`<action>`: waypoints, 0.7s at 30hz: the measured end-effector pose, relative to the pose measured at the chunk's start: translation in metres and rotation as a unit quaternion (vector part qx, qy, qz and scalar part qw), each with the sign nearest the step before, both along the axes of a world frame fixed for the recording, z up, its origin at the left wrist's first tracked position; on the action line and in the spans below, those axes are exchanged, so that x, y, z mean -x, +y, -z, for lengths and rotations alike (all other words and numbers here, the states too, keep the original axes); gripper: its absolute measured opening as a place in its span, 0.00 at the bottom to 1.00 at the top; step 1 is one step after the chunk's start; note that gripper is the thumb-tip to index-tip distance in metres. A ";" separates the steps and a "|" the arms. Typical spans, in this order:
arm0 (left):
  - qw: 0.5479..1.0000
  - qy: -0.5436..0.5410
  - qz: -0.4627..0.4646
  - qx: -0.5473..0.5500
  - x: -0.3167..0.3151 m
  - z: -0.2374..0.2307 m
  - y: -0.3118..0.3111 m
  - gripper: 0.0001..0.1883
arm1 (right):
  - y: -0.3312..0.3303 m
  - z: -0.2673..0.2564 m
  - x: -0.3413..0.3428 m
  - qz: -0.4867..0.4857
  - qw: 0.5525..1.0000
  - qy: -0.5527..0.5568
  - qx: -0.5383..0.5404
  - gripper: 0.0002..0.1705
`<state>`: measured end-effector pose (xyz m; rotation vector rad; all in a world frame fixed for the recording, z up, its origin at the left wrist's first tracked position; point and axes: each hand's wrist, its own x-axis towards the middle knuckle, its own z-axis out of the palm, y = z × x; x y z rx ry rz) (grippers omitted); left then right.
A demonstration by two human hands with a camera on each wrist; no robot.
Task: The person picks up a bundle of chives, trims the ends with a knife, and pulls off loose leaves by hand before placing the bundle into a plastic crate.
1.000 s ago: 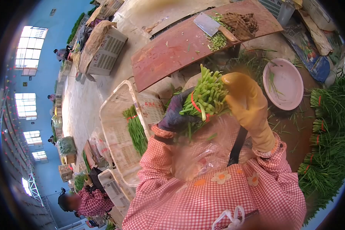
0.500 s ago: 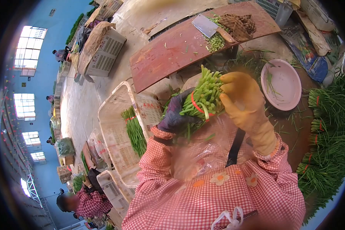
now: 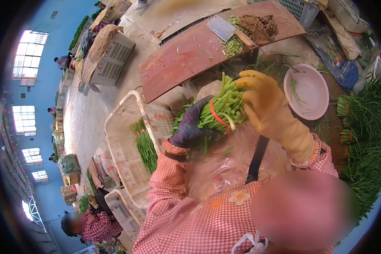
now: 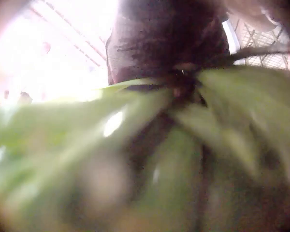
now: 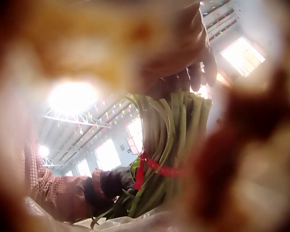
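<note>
Gripping green bundle, left fingers, right fingers beside stalk ends.

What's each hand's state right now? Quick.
Left hand: closed, holding the green stalk bundle with its red band.
Right hand: open, loosely bent beside the bundle's stalk ends; whether it touches them can't be told.

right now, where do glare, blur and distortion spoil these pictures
Head view: fisheye bowing, black corners, pinkish blur at lower right; right wrist view: smeared foreground, white glare, red-banded bundle of green stems clearer; left wrist view: close green foliage out of focus, upper left washed out.
</note>
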<state>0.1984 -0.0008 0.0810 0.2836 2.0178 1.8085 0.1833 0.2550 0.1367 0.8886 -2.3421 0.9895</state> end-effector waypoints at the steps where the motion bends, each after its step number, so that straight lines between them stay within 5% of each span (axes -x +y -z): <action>1: 0.995 0.053 0.021 0.085 0.000 -0.007 0.000 0.53 | -0.001 0.005 -0.001 0.016 1.000 0.011 -0.014 0.09; 3: 0.954 0.156 0.062 0.249 -0.003 -0.024 -0.002 0.57 | 0.001 0.017 -0.003 0.017 1.000 0.008 -0.013 0.12; 7: 0.880 0.341 0.070 0.322 -0.018 -0.044 -0.002 0.63 | 0.006 0.019 -0.006 0.004 0.999 -0.041 -0.013 0.16; 10: 0.864 0.373 0.016 0.338 -0.034 -0.039 0.022 0.64 | 0.007 0.012 -0.005 0.010 0.990 -0.141 0.021 0.16; 16: 0.863 0.351 -0.079 0.356 -0.032 -0.010 0.039 0.61 | 0.059 0.002 -0.008 0.130 0.972 -0.075 0.179 0.08; 19: 0.870 0.365 -0.088 0.318 -0.022 -0.009 0.039 0.55 | 0.106 0.015 -0.028 0.168 0.870 -0.409 0.220 0.14; 21: 0.887 0.336 -0.106 0.299 -0.018 -0.004 0.038 0.55 | 0.113 0.056 -0.034 0.236 0.932 -0.275 -0.014 0.17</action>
